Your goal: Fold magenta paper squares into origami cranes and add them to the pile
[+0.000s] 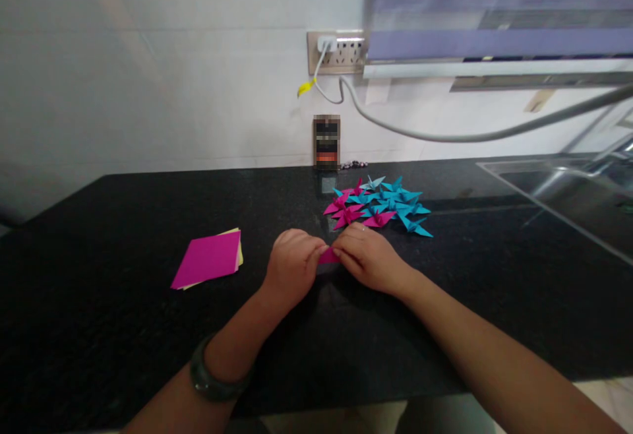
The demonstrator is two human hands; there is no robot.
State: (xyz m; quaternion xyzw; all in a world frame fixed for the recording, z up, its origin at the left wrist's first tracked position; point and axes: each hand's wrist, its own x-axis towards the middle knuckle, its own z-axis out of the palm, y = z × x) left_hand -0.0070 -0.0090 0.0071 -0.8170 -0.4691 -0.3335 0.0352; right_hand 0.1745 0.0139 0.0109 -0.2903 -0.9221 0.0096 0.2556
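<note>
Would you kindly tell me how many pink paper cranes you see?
4 discernible: a back crane, a leftmost crane, a front-left crane just beyond the right hand, and a front-middle crane. Others may be hidden within the cluster.

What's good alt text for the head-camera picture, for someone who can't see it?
A person's left hand and right hand pinch a small pink paper at a black countertop. Pink and blue folded paper cranes lie beyond; a paper stack lies to the left.

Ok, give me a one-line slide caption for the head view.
Left hand and right hand pinch pink paper near pink and blue paper cranes on a dark countertop.
</note>
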